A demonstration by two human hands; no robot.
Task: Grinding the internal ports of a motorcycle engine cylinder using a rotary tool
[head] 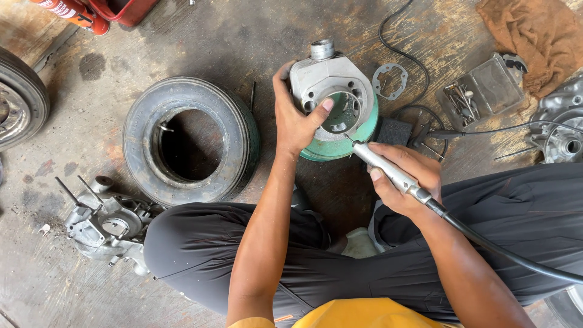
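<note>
While we sit cross-legged on the concrete floor [231, 42], the biggest thing near us is the loose tyre [189, 140] lying flat to our left, just beside our knee, with an engine crankcase [106, 226] below it and a wheel [18, 100] at the far left edge. Ahead sits the grey engine cylinder [331, 82], tilted on a green round base [340, 143], bore facing us. Our left hand [296, 118] is closed around the cylinder's near rim, thumb hooked into the bore. Our right hand [405, 177] is wrapped shut on a pen-style rotary grinder [384, 167] on a flexible shaft [504, 252], its tip touching the bore's lower edge. We judge the step to be grinding inside the bore; next move likely calls for a steady tip and turning the cylinder slightly. Room is tight right: a clear bit case [480, 91], gasket [389, 80], black cable [404, 51] and brown rag [534, 33] crowd there. More open floor lies beyond the cylinder, top centre.
</note>
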